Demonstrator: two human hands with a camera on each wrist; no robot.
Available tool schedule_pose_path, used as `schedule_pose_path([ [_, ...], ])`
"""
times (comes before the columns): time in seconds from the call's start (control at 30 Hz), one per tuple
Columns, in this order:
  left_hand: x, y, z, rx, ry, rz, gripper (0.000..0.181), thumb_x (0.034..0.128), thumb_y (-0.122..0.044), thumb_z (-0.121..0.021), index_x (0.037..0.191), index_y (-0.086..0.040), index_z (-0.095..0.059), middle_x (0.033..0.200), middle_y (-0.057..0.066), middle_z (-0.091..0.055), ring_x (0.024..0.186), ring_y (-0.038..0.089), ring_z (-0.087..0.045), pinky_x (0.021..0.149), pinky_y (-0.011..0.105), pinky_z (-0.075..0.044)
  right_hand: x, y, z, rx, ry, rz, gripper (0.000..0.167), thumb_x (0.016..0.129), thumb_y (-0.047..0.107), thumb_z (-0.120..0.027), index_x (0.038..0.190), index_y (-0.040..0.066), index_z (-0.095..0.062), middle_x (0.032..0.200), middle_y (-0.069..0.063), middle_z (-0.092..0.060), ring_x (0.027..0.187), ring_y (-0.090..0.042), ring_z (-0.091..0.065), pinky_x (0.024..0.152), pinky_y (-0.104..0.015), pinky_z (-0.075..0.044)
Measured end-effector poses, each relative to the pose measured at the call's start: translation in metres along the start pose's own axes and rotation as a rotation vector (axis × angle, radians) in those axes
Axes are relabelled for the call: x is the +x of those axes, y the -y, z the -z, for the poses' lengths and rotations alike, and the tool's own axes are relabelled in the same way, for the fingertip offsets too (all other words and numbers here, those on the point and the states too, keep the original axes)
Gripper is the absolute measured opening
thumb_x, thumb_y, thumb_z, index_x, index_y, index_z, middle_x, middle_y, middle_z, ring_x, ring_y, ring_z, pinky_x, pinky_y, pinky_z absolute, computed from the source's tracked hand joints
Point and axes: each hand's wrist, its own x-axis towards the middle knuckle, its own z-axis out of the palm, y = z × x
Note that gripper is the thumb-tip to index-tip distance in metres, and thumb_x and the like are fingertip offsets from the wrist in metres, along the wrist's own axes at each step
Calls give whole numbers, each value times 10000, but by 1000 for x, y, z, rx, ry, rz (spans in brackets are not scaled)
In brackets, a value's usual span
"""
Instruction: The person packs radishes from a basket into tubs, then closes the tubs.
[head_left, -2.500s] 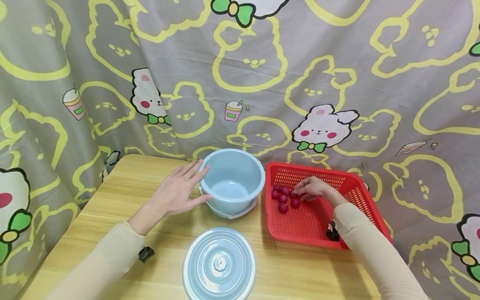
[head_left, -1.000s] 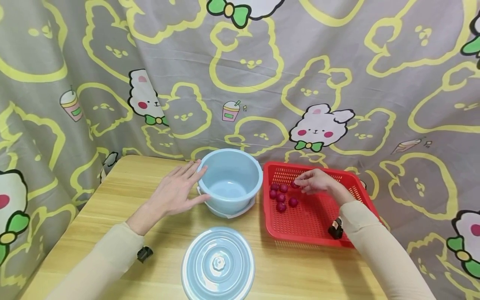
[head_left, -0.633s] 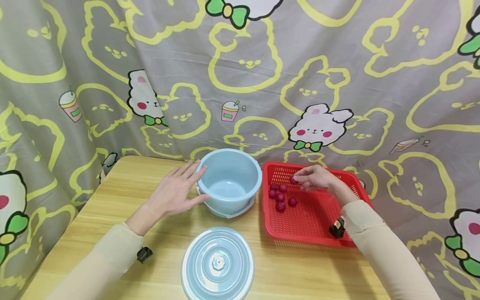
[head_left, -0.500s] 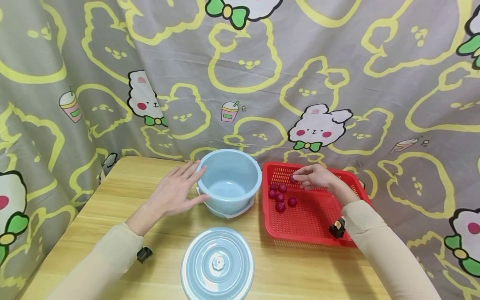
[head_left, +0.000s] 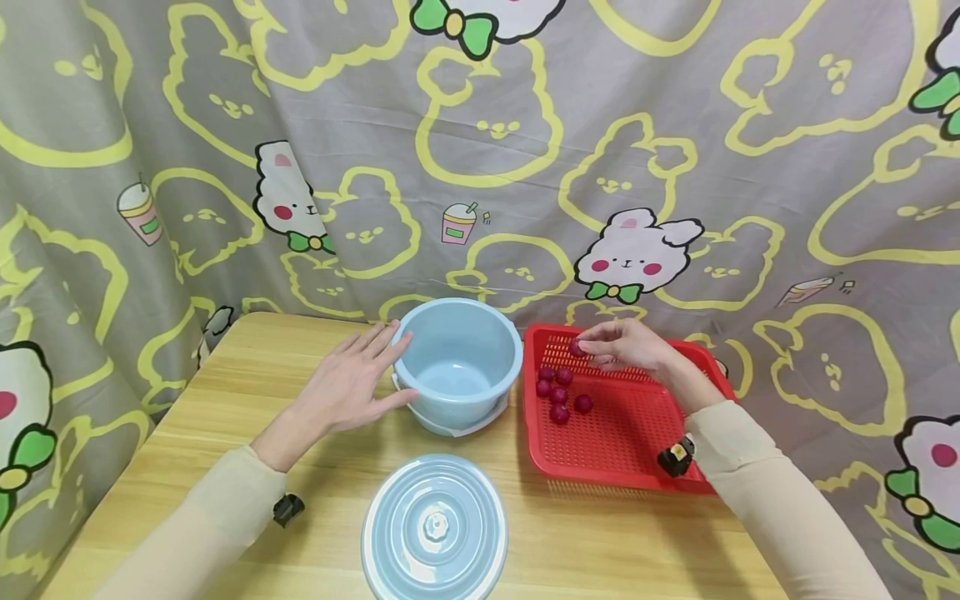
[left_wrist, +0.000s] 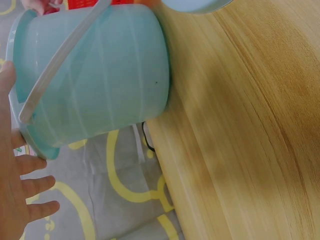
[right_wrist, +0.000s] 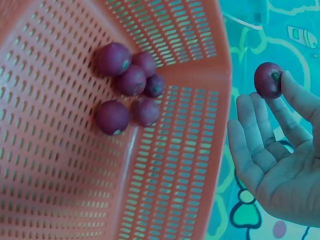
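Note:
A light-blue bucket [head_left: 459, 350] stands at the back of the table, its mouth up. My left hand [head_left: 352, 379] lies against its left rim with the fingers spread and straight. In the left wrist view, the bucket's pale handle [left_wrist: 62, 55] hangs along its side. My right hand [head_left: 626, 346] pinches a small round purplish-red fruit [right_wrist: 268, 80] between thumb and fingertips, raised above the back left part of a red plastic basket [head_left: 622, 482]. Several more such fruits [head_left: 558, 395] lie together at the left of the basket floor.
A round light-blue lid [head_left: 435, 527] with a knob lies in front of the bucket on the wooden table [head_left: 315, 492]. The basket stands just right of the bucket. A patterned curtain [head_left: 510, 125] hangs behind the table.
My right hand has lifted one fruit away from the others, moving it up and slightly left toward the basket's back rim. The left hand stays at the bucket.

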Motion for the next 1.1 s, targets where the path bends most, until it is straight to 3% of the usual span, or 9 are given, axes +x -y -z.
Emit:
schedule_pose_path([
  [0.17, 0, 0, 0, 2, 1, 1, 912, 949, -698, -600, 1638, -136, -397, 1717, 165, -352, 1568, 392, -402, 1235, 598, -412, -2, 12, -3, 28, 10, 20, 474, 1008, 324, -729, 1353, 4, -674, 1146, -73, -749, 1043, -255, -752, 888, -326, -658],
  [0.4, 0, -1, 0, 1, 13, 6, 912, 952, -697, -597, 1642, -138, -390, 1723, 160, -340, 1573, 386, -394, 1241, 596, -405, -6, 30, -5, 55, 24, 38, 461, 1020, 285, -716, 1376, -2, -659, 1071, -38, -755, 960, -186, -751, 863, -292, -656],
  [0.67, 1, -1, 1, -2, 23, 12, 918, 951, -701, -594, 1648, -143, -377, 1730, 155, -324, 1578, 385, -385, 1247, 594, -398, -6, 50, -6, 72, 11, 85, 441, 1018, 269, -720, 1361, -2, -668, 1176, -146, -758, 921, -159, -772, 861, -311, -664],
  [1.1, 1, -1, 1, -3, 27, 11, 920, 954, -706, -588, 1650, -143, -372, 1728, 160, -326, 1579, 389, -382, 1256, 588, -387, -4, 79, -20, 100, 23, 155, 395, 1007, 273, -732, 1339, 61, -703, 1192, -42, -777, 950, -174, -788, 888, -354, -665],
])
